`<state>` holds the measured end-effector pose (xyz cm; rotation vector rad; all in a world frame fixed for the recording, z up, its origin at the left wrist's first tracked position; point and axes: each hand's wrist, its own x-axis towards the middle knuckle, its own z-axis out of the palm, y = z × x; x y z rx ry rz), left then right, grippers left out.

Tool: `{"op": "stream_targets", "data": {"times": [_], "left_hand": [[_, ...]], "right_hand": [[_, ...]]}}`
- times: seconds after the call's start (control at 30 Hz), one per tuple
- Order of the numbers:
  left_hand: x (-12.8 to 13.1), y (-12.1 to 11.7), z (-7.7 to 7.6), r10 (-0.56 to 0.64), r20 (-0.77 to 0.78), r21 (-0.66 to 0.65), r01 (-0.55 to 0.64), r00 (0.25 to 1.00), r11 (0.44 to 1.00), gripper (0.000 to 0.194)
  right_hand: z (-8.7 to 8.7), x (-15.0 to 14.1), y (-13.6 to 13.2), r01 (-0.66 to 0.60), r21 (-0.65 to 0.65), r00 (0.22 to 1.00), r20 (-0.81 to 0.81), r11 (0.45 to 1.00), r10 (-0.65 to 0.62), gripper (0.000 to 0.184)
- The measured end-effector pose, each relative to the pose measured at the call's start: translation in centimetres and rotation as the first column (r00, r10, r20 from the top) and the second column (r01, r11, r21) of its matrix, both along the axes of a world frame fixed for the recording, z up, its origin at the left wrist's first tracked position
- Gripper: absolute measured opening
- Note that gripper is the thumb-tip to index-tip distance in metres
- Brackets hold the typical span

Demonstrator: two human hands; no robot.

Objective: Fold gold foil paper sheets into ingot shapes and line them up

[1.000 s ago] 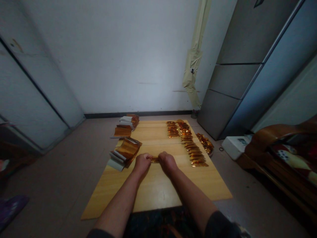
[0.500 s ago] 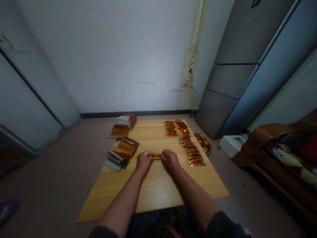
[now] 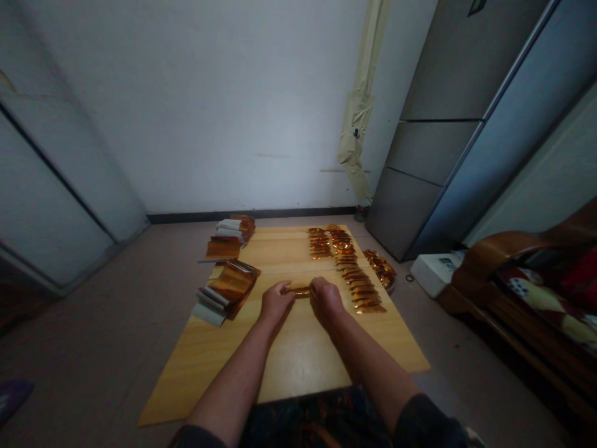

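**Dark Sleeves, Bare Forearms**

On either side of my dark patterned clothing (image 3: 317,423) a plain dark cuff shows: my left sleeve (image 3: 198,437) and my right sleeve (image 3: 431,424). Past them my left forearm (image 3: 228,379) and right forearm (image 3: 373,361) run bare, and my left hand (image 3: 276,303) and right hand (image 3: 326,298) are bare too.

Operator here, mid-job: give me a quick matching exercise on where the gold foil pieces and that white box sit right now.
Things:
1. Gold foil strip
2. Long row of gold foil pieces
3. Loose heap of gold foil
4. White box

Places:
A. Just off the right edge of the wooden board
B. Between the left hand and the right hand
C. On the floor, beside the wooden-framed sofa
D. On the board, to the right of the right hand

Pairs: 1-B, 2-D, 3-A, 4-C
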<state>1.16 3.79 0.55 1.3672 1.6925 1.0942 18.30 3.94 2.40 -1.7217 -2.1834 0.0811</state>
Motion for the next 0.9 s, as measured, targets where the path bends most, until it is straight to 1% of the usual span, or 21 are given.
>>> {"op": "stream_targets", "data": {"times": [0.07, 0.13, 0.2, 0.27, 0.33, 0.4, 0.53, 0.67, 0.8, 0.9], "left_hand": [[0.0, -0.5, 0.1, -0.02, 0.003, 0.042, 0.02, 1.0, 0.999, 0.051], [-0.1, -1.1, 0.0, -0.025, -0.001, 0.076, 0.025, 1.0, 0.997, 0.052], [-0.1, -1.5, 0.0, -0.031, -0.026, 0.111, 0.034, 0.999, 0.993, 0.045], [0.0, -1.8, 0.0, -0.043, -0.064, 0.142, 0.051, 0.997, 0.988, 0.036], [0.1, -1.9, 0.1, -0.044, -0.1, 0.168, 0.061, 0.994, 0.984, 0.029], [0.2, -2.0, 0.2, -0.038, -0.13, 0.192, 0.063, 0.991, 0.979, 0.024], [0.2, -2.1, -0.1, -0.04, -0.174, 0.227, 0.079, 0.984, 0.971, 0.021], [0.2, -2.2, -0.4, -0.043, -0.195, 0.229, 0.088, 0.98, 0.969, 0.019], [0.2, -2.3, -0.4, -0.053, -0.195, 0.225, 0.097, 0.979, 0.97, 0.017], [0.2, -2.4, -0.3, -0.06, -0.187, 0.231, 0.104, 0.98, 0.967, 0.017]], "right_hand": [[0.7, 1.2, 0.7, 0.034, -0.015, 0.997, 0.071, 0.999, -0.032, 0.022], [1.6, 2.6, 1.8, 0.087, -0.033, 0.985, 0.15, 0.996, -0.081, 0.025], [2.5, 3.9, 3.1, 0.138, -0.024, 0.969, 0.209, 0.99, -0.13, 0.028], [3.2, 4.9, 4.5, 0.153, -0.002, 0.958, 0.246, 0.988, -0.148, 0.03], [3.5, 5.6, 5.9, 0.163, 0.013, 0.945, 0.285, 0.987, -0.16, 0.03], [3.5, 5.9, 7.1, 0.164, -0.023, 0.927, 0.344, 0.986, -0.146, 0.029], [2.7, 6.2, 8.8, 0.164, -0.046, 0.926, 0.351, 0.985, -0.138, 0.028], [2.0, 6.3, 9.8, 0.164, -0.055, 0.928, 0.348, 0.985, -0.135, 0.027], [1.8, 6.2, 10.6, 0.189, -0.053, 0.917, 0.368, 0.981, -0.157, 0.026], [1.8, 5.9, 11.0, 0.155, -0.054, 0.911, 0.393, 0.986, -0.122, 0.026]]}}
